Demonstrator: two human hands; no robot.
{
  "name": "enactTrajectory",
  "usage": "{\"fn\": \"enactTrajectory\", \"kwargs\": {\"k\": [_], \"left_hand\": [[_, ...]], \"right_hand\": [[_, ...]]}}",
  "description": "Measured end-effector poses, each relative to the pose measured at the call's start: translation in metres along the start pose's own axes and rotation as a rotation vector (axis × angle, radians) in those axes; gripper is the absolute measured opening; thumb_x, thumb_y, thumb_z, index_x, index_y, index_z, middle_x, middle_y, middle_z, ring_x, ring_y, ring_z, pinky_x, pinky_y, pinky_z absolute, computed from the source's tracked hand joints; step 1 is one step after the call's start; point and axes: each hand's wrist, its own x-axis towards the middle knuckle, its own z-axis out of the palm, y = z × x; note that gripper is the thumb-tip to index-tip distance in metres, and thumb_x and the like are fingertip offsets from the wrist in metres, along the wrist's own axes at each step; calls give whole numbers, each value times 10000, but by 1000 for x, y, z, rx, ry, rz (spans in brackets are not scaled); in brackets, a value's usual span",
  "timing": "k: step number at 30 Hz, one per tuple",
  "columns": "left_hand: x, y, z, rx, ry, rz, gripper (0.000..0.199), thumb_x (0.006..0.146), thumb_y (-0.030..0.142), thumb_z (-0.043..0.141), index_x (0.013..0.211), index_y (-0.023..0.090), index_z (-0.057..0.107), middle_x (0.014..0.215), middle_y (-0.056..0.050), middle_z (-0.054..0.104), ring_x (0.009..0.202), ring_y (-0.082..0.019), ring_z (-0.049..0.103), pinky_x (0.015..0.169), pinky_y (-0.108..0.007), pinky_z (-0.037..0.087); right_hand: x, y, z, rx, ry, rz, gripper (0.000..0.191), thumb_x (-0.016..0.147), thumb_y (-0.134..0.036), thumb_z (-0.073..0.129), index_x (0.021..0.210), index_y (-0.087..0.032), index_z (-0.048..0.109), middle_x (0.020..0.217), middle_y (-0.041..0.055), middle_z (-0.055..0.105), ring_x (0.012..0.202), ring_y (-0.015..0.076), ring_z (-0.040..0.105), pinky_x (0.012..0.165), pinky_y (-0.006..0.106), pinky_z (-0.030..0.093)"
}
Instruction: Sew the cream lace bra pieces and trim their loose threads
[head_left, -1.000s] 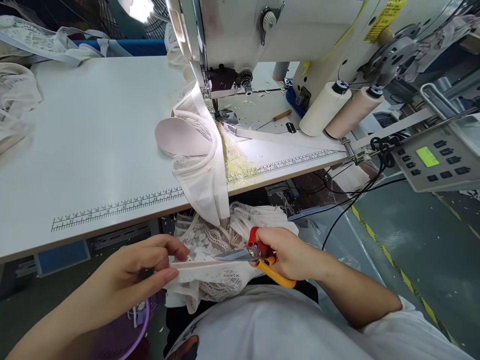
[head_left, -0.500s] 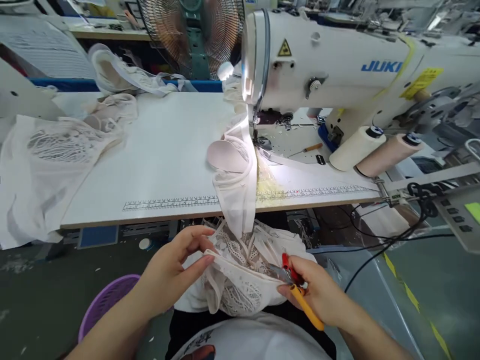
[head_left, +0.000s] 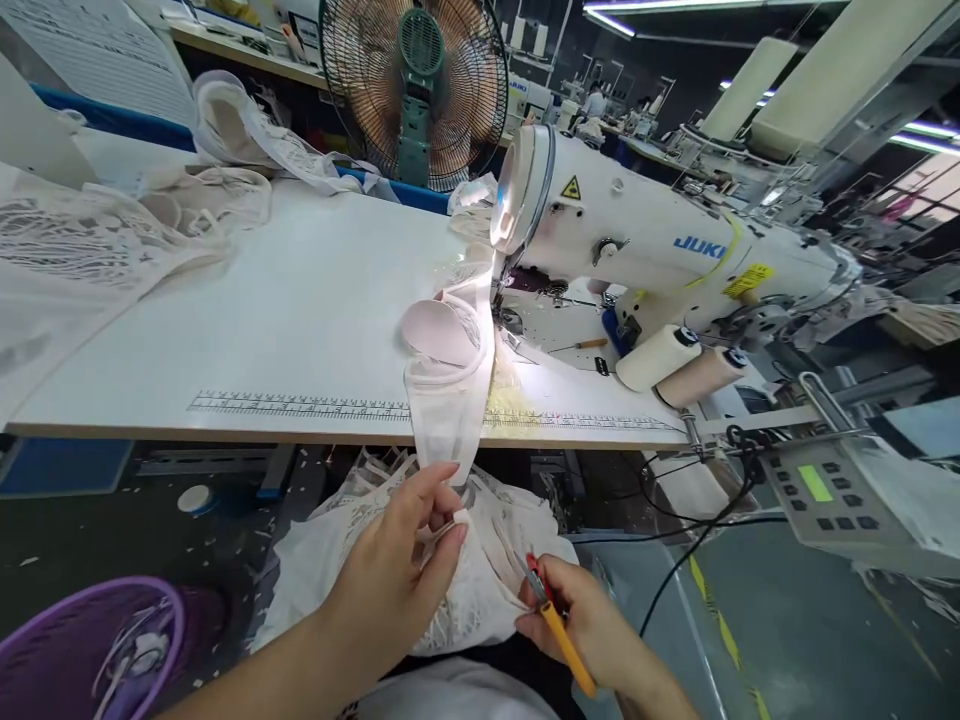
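Observation:
A white lace undergarment (head_left: 480, 600) lies bunched over my lap. My left hand (head_left: 394, 560) is closed, pinching its edge between thumb and fingers. My right hand (head_left: 589, 625) holds snips (head_left: 564, 645) with one orange and one red handle, and its fingertips also grip the garment's edge. The snips' blades are partly hidden by the fingers and cloth. Above my left hand, a white bra piece with a pale molded cup (head_left: 442, 332) hangs over the table's front edge. Its far part lies at the needle of the sewing machine (head_left: 622, 215).
On the white table (head_left: 300, 300), more lace garments (head_left: 82, 250) lie at left. Two thread cones (head_left: 660, 358) stand at right, near a control panel (head_left: 817, 490). A fan (head_left: 420, 90) stands behind. A purple basket (head_left: 176, 620) holding scraps is at lower left.
The view has turned up and to the right. My left hand has moved along the garment's edge, closer to my right hand. The lap garment is spread wider to the left.

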Motion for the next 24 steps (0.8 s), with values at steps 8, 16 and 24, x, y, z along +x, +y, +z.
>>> {"fn": "enactTrajectory", "kwargs": {"k": [8, 16, 24], "left_hand": [[6, 5, 17, -70, -183, 7, 419, 824, 150, 445, 1212, 274, 345, 727, 45, 558, 592, -98, 579, 540, -192, 476], [9, 0, 24, -213, -241, -117, 251, 824, 209, 452, 1069, 254, 423, 641, 73, 535, 528, -100, 552, 494, -193, 443], [17, -1, 22, -287, -433, -348, 292, 818, 361, 444, 646, 187, 603, 571, 12, 553, 539, -132, 492, 502, -225, 382]], "right_hand": [[14, -36, -19, 283, 239, -269, 216, 729, -336, 654, 816, -196, 515, 877, 47, 586, 639, 119, 478, 596, 264, 401], [37, -66, -9, 379, 169, -322, 260, 718, -364, 664, 755, -204, 463, 697, -8, 517, 610, 115, 471, 534, 248, 403], [42, -61, 0, 384, 353, -411, 259, 736, -347, 649, 737, -212, 427, 729, -3, 518, 614, 117, 470, 551, 255, 402]]}}
